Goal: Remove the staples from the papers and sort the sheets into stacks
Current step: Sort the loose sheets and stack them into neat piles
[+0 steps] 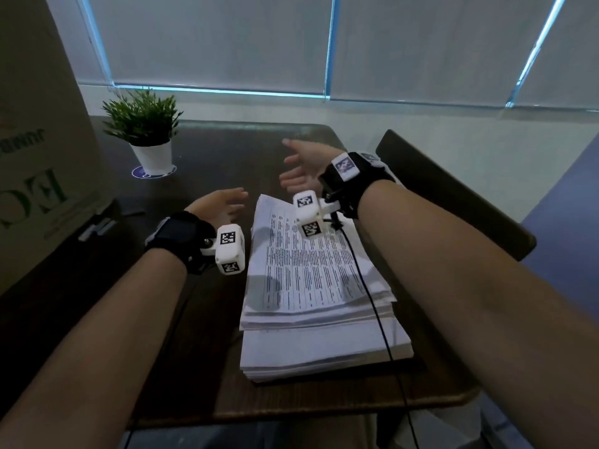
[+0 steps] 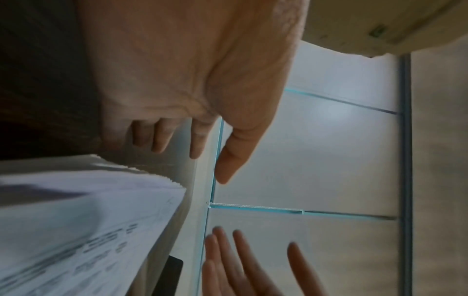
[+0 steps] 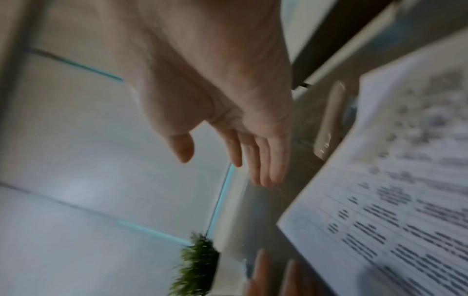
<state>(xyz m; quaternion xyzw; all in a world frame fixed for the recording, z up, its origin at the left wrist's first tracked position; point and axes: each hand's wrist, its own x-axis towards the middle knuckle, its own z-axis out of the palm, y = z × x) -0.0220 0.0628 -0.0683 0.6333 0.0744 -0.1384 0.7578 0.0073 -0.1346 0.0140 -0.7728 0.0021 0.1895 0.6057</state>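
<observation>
We see a dark wooden table. On it lies a thick stack of printed papers, right of centre. At the far left corner stands a small potted plant on a round blue coaster. A cardboard box rests at the left edge.

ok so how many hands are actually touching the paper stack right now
0. The left hand hovers open just left of the paper stack's far corner. The right hand is open in the air beyond the stack's far edge. Neither holds anything.
</observation>
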